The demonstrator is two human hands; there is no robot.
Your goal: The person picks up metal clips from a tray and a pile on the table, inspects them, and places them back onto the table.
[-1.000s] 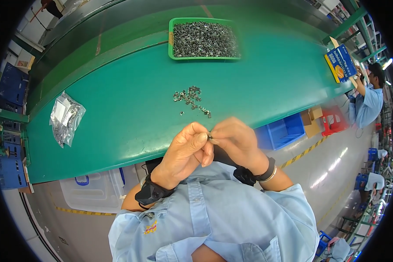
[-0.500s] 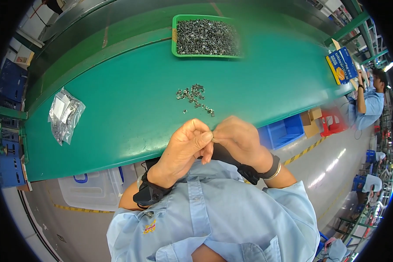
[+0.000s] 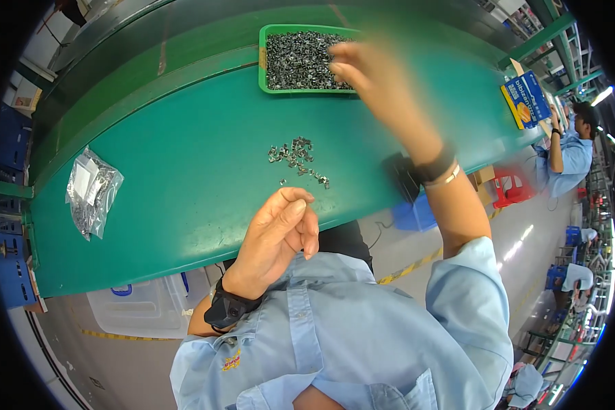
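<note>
Over tray, blurred right hand, thumb and finger parted; near parts on worktop, left hand curled, thumb near fingers; either's hold unclear.

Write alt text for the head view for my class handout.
A person's blurred right hand is over a green tray of small metallic parts on a green table. The curled left hand is closer to the body, near a scatter of loose parts.

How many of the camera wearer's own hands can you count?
2: the left hand, just short of the loose metal pieces; the right hand, seen over the right end of the green tray. Neither hidden.
</note>
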